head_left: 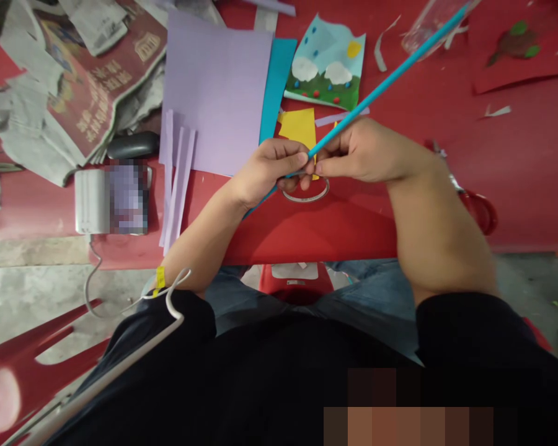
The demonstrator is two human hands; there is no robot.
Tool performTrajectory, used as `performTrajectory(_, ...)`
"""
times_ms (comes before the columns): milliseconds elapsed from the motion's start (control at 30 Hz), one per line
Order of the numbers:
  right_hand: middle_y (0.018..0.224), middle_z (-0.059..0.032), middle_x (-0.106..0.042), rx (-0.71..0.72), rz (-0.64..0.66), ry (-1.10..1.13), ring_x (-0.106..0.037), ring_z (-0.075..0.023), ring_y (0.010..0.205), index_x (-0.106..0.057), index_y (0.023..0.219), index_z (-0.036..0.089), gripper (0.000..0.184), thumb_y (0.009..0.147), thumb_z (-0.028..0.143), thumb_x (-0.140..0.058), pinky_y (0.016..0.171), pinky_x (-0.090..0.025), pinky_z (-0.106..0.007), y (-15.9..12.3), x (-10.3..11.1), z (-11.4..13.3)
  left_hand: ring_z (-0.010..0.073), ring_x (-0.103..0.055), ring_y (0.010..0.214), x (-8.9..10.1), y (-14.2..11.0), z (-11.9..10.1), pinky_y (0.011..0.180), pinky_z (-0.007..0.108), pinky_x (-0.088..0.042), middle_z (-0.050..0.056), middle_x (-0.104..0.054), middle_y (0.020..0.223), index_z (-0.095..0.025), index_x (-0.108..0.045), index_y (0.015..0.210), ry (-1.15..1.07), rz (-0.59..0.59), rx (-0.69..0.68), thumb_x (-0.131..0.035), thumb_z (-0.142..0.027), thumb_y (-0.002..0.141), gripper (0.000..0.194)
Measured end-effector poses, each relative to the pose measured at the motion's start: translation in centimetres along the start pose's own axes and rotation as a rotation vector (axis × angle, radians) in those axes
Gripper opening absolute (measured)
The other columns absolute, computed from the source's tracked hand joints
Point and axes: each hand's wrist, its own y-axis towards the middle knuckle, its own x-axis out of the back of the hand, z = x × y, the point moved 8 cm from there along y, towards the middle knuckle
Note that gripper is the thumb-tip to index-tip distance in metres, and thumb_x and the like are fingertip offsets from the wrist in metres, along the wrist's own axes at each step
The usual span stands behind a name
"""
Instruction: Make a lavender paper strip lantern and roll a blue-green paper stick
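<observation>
A long, thin blue paper stick (381, 90) slants from the lower left to the upper right in front of me. My left hand (279, 162) is closed around its lower part, thumb on top. Close beside it, my right hand (353, 152) pinches at the same stick with bent fingertips; some of its fingers are hidden. Just below the fingers shows a thin pale curved band (314, 197), and I cannot tell whether it is held. Under the hands lies a yellow paper piece (300, 124).
Lilac sheets (216, 87) overlap a blue sheet (279, 80), with lilac strips (180, 186) nearby. A painted landscape card (325, 65), a clear cup (428, 31) and red-handled scissors (481, 210) lie around. Newspapers (93, 80), a dark case (132, 145) and a cabled white device (92, 201) are left.
</observation>
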Motion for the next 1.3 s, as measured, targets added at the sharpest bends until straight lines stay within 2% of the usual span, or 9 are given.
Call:
performTrajectory(100, 0.068, 0.0011, -0.072, 0.070, -0.056, 0.023, -0.056, -0.0150, 0.065, -0.075, 0.066, 0.022, 0.017, 0.082, 0.019, -0.072, 0.060, -0.038, -0.034, 0.5, -0.6, 1.0, 0.0027, -0.047, 0.042, 0.5, 0.1, 0.0, 0.044, 0.017, -0.036, 0.002, -0.067, 0.067, -0.014, -0.067, 0.082, -0.038, -0.042, 0.010, -0.072, -0.039, 0.106, 0.035)
performTrajectory(300, 0.052, 0.0027, -0.047, 0.124, -0.367, -0.155, -0.037, -0.0138, 0.052, -0.056, 0.058, 0.026, 0.030, 0.081, 0.026, -0.074, 0.052, -0.027, -0.036, 0.1, -0.8, 2.4, 0.0013, -0.042, 0.042, 1.9, 0.5, 0.1, 0.044, 0.015, -0.032, 0.001, -0.064, 0.066, -0.013, -0.068, 0.082, -0.097, -0.086, 0.017, -0.068, -0.036, 0.108, 0.035)
performTrajectory(600, 0.068, -0.0075, -0.066, 0.124, -0.548, -0.642, -0.069, -0.0291, 0.079, -0.063, 0.075, 0.027, 0.024, 0.099, 0.029, -0.066, 0.064, -0.048, -0.040, -0.3, -2.2, 2.0, 0.0018, -0.040, 0.043, 2.4, 0.8, -0.1, 0.044, 0.014, -0.031, 0.001, -0.059, 0.062, -0.012, -0.068, 0.078, -0.205, -0.191, -0.020, -0.055, -0.023, 0.113, 0.039)
performTrajectory(800, 0.078, -0.0102, -0.066, 0.087, -0.543, -0.791, -0.068, -0.0306, 0.084, -0.064, 0.081, 0.024, 0.026, 0.105, 0.029, -0.054, 0.078, -0.051, -0.046, -0.2, -3.1, 2.3, 0.0030, -0.038, 0.044, 2.4, 0.4, -0.3, 0.045, 0.016, -0.031, 0.001, -0.060, 0.064, -0.014, -0.070, 0.081, -0.251, -0.221, -0.037, -0.056, -0.024, 0.112, 0.035)
performTrajectory(967, 0.076, -0.0091, -0.063, 0.141, -0.387, -0.708, -0.065, -0.0309, 0.084, -0.058, 0.075, 0.026, 0.033, 0.104, 0.040, -0.056, 0.085, -0.051, -0.052, -0.1, -3.0, 2.8, 0.0024, -0.030, 0.046, 2.1, 0.2, -0.7, 0.045, 0.018, -0.026, 0.003, -0.061, 0.064, -0.011, -0.073, 0.086, -0.331, -0.071, -0.009, -0.056, -0.025, 0.109, 0.032)
performTrajectory(1033, 0.073, -0.0076, -0.059, 0.178, -0.313, -0.654, -0.063, -0.0305, 0.082, -0.052, 0.069, 0.028, 0.037, 0.102, 0.045, -0.060, 0.086, -0.051, -0.053, -0.4, -3.1, 3.1, 0.0026, -0.025, 0.046, 3.4, 0.2, -1.3, 0.044, 0.020, -0.025, 0.001, -0.058, 0.063, -0.012, -0.073, 0.085, -0.383, -0.066, -0.028, -0.058, -0.028, 0.109, 0.033)
performTrajectory(1133, 0.069, -0.0058, -0.056, 0.239, -0.264, -0.590, -0.060, -0.0290, 0.077, -0.051, 0.069, 0.028, 0.041, 0.102, 0.050, -0.060, 0.086, -0.051, -0.054, -1.1, -3.6, 3.5, 0.0028, -0.022, 0.048, 7.1, 0.2, -2.9, 0.044, 0.020, -0.027, -0.002, -0.051, 0.063, -0.015, -0.073, 0.083, -0.484, -0.204, -0.147, -0.052, -0.027, 0.111, 0.037)
performTrajectory(1200, 0.071, -0.0060, -0.058, 0.269, -0.306, -0.535, -0.060, -0.0286, 0.077, -0.058, 0.075, 0.029, 0.040, 0.106, 0.053, -0.054, 0.087, -0.051, -0.053, -1.6, -3.7, 3.6, 0.0035, -0.026, 0.047, 8.1, 0.2, -3.5, 0.045, 0.022, -0.029, 0.000, -0.058, 0.067, -0.016, -0.072, 0.084, -0.353, -0.215, -0.172, -0.047, -0.028, 0.112, 0.040)
performTrajectory(1300, 0.078, -0.0080, -0.062, 0.233, -0.404, -0.432, -0.066, -0.0307, 0.086, -0.069, 0.090, 0.029, 0.041, 0.107, 0.062, -0.052, 0.089, -0.055, -0.051, -1.8, -3.0, 3.0, 0.0068, -0.046, 0.046, 7.6, 0.3, -2.3, 0.047, 0.023, -0.039, 0.001, -0.064, 0.069, -0.018, -0.069, 0.087, -0.145, -0.231, -0.074, -0.061, -0.039, 0.108, 0.030)
